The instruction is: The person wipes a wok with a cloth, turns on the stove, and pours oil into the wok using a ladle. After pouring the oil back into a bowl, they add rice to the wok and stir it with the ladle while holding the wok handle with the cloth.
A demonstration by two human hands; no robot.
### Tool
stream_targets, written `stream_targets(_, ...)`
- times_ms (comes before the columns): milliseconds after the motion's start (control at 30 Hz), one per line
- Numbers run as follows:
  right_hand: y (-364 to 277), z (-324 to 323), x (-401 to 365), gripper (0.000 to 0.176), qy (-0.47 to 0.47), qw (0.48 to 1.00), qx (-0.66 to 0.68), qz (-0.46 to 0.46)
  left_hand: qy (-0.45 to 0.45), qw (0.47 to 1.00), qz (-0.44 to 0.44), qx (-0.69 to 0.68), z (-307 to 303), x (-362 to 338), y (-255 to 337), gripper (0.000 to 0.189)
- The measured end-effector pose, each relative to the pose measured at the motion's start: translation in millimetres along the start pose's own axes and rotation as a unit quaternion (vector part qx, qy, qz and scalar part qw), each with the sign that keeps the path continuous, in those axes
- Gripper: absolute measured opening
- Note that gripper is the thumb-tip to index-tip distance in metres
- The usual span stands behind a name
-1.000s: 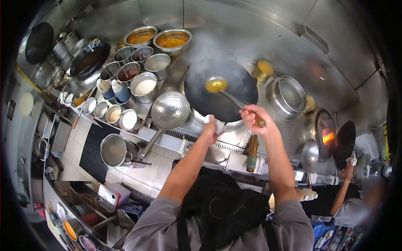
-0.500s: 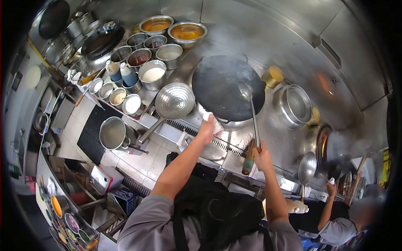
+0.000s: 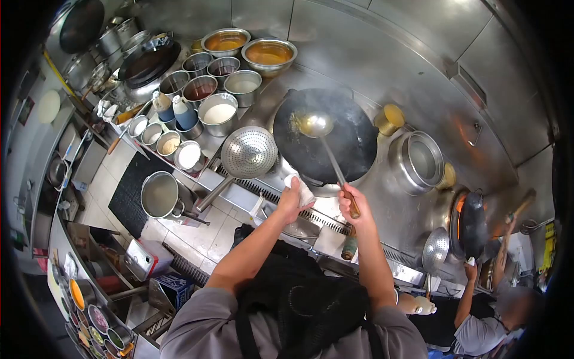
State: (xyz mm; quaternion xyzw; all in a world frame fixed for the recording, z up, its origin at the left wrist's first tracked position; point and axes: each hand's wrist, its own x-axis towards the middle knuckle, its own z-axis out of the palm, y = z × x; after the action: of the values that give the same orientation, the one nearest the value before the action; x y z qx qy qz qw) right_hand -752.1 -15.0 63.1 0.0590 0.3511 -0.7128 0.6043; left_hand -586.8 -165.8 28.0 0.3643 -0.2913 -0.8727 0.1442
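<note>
A black wok [image 3: 353, 152] sits on the range, with steam over it. My right hand [image 3: 354, 206] is wrapped around the wooden-ended handle of a long metal ladle [image 3: 335, 161]. The ladle's bowl lies over the left middle of the wok, with something yellowish in it and beside it. At the wok's near edge, my left hand [image 3: 289, 202] is closed on a folded white cloth [image 3: 304, 194], close to the wok's handle. Left of the wok, a perforated strainer [image 3: 249, 152] rests with its handle over the counter's front edge.
Metal pots of sauces and white seasonings [image 3: 218, 113] crowd the left counter, with orange-liquid bowls [image 3: 269, 54] behind. Stacked steel pots [image 3: 418, 157] stand to the right. A co-worker's hand [image 3: 471, 272] is at another wok [image 3: 474, 224] over flame. A tall pot [image 3: 160, 194] stands lower left.
The ladle has swung left from the wok's right side to its left middle, and my right hand moved left and up with it. The co-worker's wok has tilted up over its flame.
</note>
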Motion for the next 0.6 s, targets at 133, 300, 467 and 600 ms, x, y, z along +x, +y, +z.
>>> stream_targets(133,15,-2,-9,0.019,0.164,0.928,-0.290,-0.168,0.004,1.000,-0.004,-0.018,-15,-1,0,0.055)
stream_targets(300,52,-27,-64,0.018,0.212,0.867,-0.391,-0.223,0.033,0.999,0.018,-0.014,-32,-10,-4,0.054)
stream_targets(467,34,41,-122,0.017,0.183,0.964,-0.182,-0.056,0.030,0.999,0.005,-0.009,-28,-24,1,0.057)
stream_targets(600,11,19,-70,0.014,0.047,0.996,-0.057,0.056,0.024,1.000,-0.014,-0.004,-26,-19,8,0.061)
